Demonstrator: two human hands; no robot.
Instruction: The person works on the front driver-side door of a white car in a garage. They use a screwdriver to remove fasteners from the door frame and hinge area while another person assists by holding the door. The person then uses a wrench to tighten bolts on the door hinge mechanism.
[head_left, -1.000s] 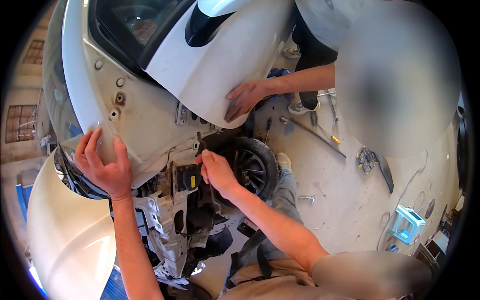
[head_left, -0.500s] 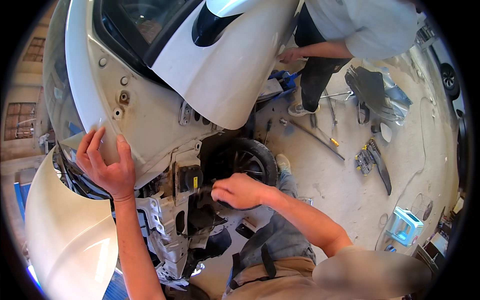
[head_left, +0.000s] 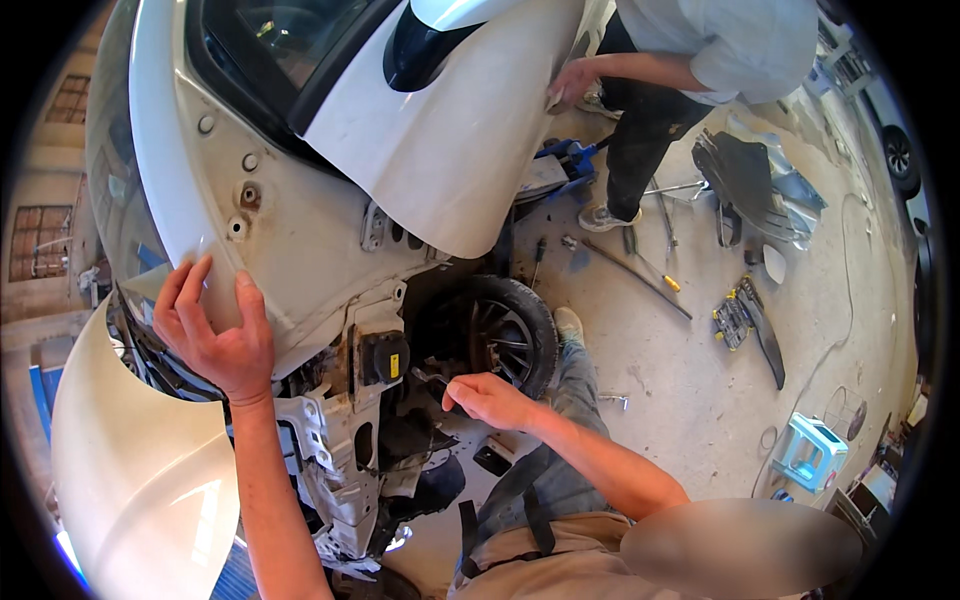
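Observation:
My left hand (head_left: 213, 335) rests flat, fingers spread, on the white body panel (head_left: 300, 230) of a stripped car front. Lower down, my right hand (head_left: 485, 398) is closed around a dark tool (head_left: 432, 381) that points into the exposed engine bay beside a black cap with a yellow label (head_left: 385, 357). The front wheel (head_left: 505, 330) sits just behind that hand. A loose white fender (head_left: 460, 130) hangs above, and another person's hand (head_left: 572, 82) holds its far edge.
The other person (head_left: 700, 60) stands at the top right on the concrete floor. Hand tools (head_left: 640, 265), a socket set (head_left: 732, 318), black trim parts (head_left: 745, 180), a blue jack (head_left: 565, 160) and a small blue stool (head_left: 812, 450) are scattered there. A white hood (head_left: 140, 480) curves at lower left.
My right hand dropped from the upper engine bay and moved right, closing on the tool. The other person's hand shifted up along the fender edge. My left hand stayed put.

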